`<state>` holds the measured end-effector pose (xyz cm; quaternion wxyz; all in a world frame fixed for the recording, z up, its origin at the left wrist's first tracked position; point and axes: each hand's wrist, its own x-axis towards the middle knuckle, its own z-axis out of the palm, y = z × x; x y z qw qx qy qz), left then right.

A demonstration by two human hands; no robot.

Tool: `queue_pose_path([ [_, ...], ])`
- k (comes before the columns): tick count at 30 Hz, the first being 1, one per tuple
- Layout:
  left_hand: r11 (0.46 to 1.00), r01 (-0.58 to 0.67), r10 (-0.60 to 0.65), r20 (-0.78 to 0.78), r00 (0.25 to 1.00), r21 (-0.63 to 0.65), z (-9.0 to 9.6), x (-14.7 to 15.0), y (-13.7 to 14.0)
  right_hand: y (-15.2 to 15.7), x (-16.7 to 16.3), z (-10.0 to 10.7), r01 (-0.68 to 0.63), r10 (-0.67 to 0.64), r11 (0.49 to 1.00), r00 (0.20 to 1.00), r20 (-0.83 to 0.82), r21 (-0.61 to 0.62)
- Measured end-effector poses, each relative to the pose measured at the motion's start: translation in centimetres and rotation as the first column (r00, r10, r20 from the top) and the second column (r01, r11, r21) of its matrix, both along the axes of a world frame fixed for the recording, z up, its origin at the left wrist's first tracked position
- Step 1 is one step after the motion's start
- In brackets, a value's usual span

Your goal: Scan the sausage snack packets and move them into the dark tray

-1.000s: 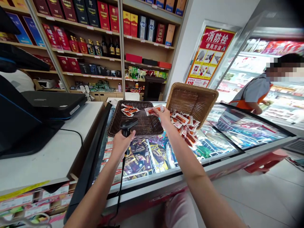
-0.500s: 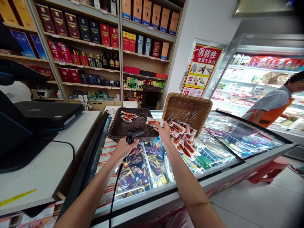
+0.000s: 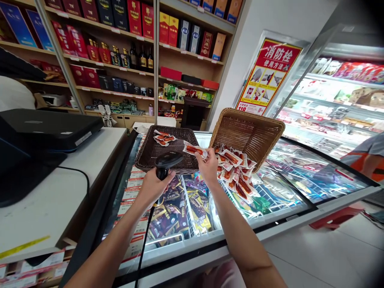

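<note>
My left hand (image 3: 155, 185) is wrapped round the handle of a black barcode scanner (image 3: 168, 160), whose cord runs down toward me. Between the thumb and fingers of my right hand (image 3: 208, 166) is a packaged sausage (image 3: 192, 149) in a clear and white wrapper. It is held just over the right side of a dark brown wicker basket (image 3: 144, 154), where a few similar packs (image 3: 164, 138) lie at the back. To the right, a tan wicker basket (image 3: 249, 130) is tipped on its side, with a heap of sausage packs (image 3: 237, 172) spilling from it onto the freezer's glass top.
Both baskets rest on a glass-topped freezer (image 3: 198, 238) holding packaged goods. A white counter (image 3: 42, 200) with black equipment (image 3: 54, 128) stands at left. Shelves of boxes and bottles (image 3: 105, 52) line the back. A person in an orange apron (image 3: 364, 160) is by the chiller at right.
My view has shifted, and the scene sits differently in it. The sausage pack in my right hand has tilted slightly. The person at right has moved farther toward the edge.
</note>
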<state>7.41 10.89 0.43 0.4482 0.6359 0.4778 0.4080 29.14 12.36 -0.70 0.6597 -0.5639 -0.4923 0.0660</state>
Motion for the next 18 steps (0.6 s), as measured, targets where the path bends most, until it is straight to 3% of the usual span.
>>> queue_pose_path([
  [8,0.996,-0.059,0.066,-0.118,0.991,0.063,0.41,0.14,-0.23,0.1,-0.73,-0.3,-0.016,0.016,1.0,1.0,0.026,0.013],
  [13,0.997,-0.066,0.07,-0.111,0.991,0.046,0.59,0.35,-0.31,0.18,-0.72,-0.42,-0.052,0.052,0.998,0.999,0.009,0.02],
  [18,0.996,-0.064,0.072,-0.138,0.988,0.057,0.44,0.29,-0.22,0.07,-0.73,-0.28,-0.008,0.008,1.0,0.999,0.032,0.004],
])
